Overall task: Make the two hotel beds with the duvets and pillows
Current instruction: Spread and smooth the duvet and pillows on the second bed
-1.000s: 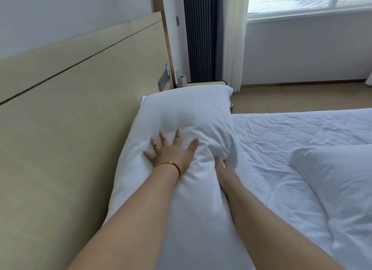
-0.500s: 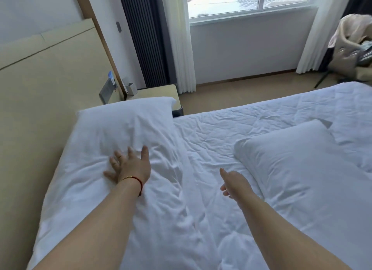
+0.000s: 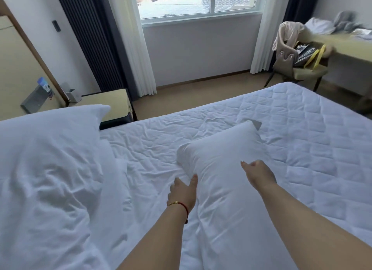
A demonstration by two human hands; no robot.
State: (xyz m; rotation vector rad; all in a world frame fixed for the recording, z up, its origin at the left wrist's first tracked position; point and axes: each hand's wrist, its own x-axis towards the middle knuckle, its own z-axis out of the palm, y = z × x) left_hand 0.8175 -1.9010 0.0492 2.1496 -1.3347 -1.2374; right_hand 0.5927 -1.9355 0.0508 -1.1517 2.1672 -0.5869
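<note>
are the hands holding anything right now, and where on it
Nothing is gripped. The left hand is open at the near left edge of the second pillow; the right hand hovers open over its top.

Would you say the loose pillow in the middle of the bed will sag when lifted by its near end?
Probably: the pillow looks soft and creased, so it should droop. It seems plump, likely light. The left hand and right hand are open.

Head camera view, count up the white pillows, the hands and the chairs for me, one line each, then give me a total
White pillows: 2, the pillow by the headboard and the pillow mid-bed
Hands: 2, left hand and right hand
Chairs: 1, the chair near the desk
Total: 5
</note>
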